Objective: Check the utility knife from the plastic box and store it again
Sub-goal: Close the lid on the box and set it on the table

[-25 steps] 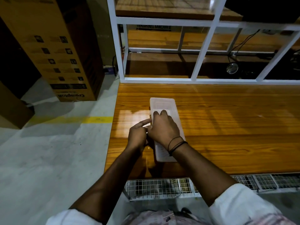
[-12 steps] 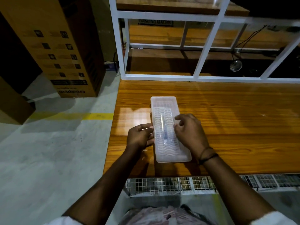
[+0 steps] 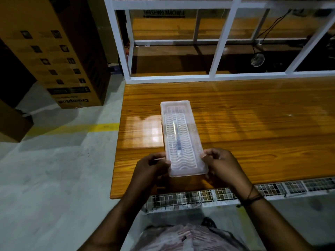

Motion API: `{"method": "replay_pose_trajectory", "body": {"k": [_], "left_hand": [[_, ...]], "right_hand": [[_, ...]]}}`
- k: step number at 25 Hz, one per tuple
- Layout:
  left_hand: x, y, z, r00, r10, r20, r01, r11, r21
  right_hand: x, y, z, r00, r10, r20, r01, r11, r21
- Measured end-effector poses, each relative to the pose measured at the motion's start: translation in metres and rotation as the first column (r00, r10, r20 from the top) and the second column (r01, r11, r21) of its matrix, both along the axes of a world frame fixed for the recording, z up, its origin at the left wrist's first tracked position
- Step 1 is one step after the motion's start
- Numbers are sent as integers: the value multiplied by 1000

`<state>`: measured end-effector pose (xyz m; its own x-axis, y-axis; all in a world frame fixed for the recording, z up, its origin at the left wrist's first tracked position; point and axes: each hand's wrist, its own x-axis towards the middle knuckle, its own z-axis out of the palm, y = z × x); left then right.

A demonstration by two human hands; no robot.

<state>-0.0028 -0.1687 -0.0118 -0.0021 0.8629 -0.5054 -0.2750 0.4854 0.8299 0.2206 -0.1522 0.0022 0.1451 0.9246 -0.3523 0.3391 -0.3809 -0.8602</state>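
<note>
A long translucent plastic box [image 3: 181, 109] lies lengthwise on the wooden table [image 3: 253, 124], near its left front corner. A ribbed lid or tray sits on top of it, shifted toward me. Through the plastic I see the slim utility knife [image 3: 176, 136] lying along the middle. My left hand [image 3: 152, 167] grips the near left edge of the box. My right hand [image 3: 221, 163] grips the near right edge, fingers curled against the side.
A white metal frame [image 3: 217, 51] stands along the table's far edge. A tall cardboard carton [image 3: 54, 51] stands on the concrete floor to the left, beside a yellow floor line [image 3: 87, 128]. Wire mesh trays [image 3: 217, 196] hang under the table's front edge.
My right hand came off the top of the box and went to its right side. Both hands then slid toward me to the box's near corners.
</note>
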Motion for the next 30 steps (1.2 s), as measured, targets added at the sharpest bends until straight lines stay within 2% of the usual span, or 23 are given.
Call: {"method": "replay_pose_trajectory", "body": {"k": [3, 16, 21, 23, 26, 30], "left_hand": [[-3, -11, -2, 1000, 2, 12, -2, 999, -32], [2, -13, -9, 997, -26, -77, 26, 1000, -2], [-2, 12, -3, 985, -89, -146, 81, 995, -57], [-3, 24, 0, 989, -95, -116, 87, 994, -73], [-1, 50, -1, 986, -64, -156, 58, 997, -41], [9, 79, 9, 978, 38, -205, -32, 999, 32]], "right_hand": [[4, -18, 2, 992, -1, -129, -6, 998, -57], [6, -19, -6, 989, -12, -146, 4, 999, -53], [10, -5, -3, 981, 31, -191, -63, 985, -164], [6, 7, -1, 981, 3, -194, -26, 993, -116], [0, 38, 0, 972, -51, -232, 42, 998, -42], [-10, 79, 4, 967, -69, -244, 60, 997, -45]]}}
